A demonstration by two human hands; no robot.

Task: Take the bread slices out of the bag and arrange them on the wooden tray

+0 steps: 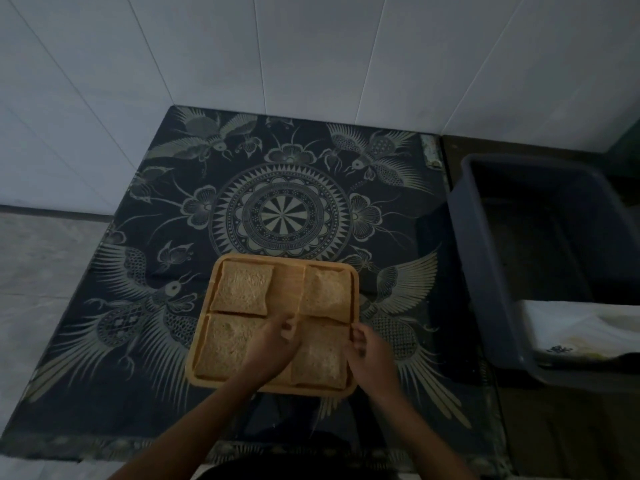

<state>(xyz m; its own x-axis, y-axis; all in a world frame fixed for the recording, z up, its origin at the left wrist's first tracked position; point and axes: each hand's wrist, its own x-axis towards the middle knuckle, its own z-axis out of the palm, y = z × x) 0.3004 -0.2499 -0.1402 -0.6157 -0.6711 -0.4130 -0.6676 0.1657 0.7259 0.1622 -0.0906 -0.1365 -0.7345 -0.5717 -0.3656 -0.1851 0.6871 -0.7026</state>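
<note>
A square wooden tray (pixel 286 276) lies on the patterned cloth, near its front edge. Several brown bread slices lie flat in it: one at the back left (pixel 241 287), one at the back right (pixel 327 289), one at the front left (pixel 221 346) and one at the front right (pixel 320 363). My left hand (pixel 273 344) rests over the tray's middle, its fingertips at the left edge of the front right slice. My right hand (pixel 363 355) touches that slice's right edge by the tray rim. A white bag (pixel 575 329) lies in the grey tub at the right.
A dark cloth with bird and mandala print (pixel 280 209) covers the table. A grey plastic tub (pixel 491 258) stands to the right of the tray. White tiled walls (pixel 242 57) rise behind the table.
</note>
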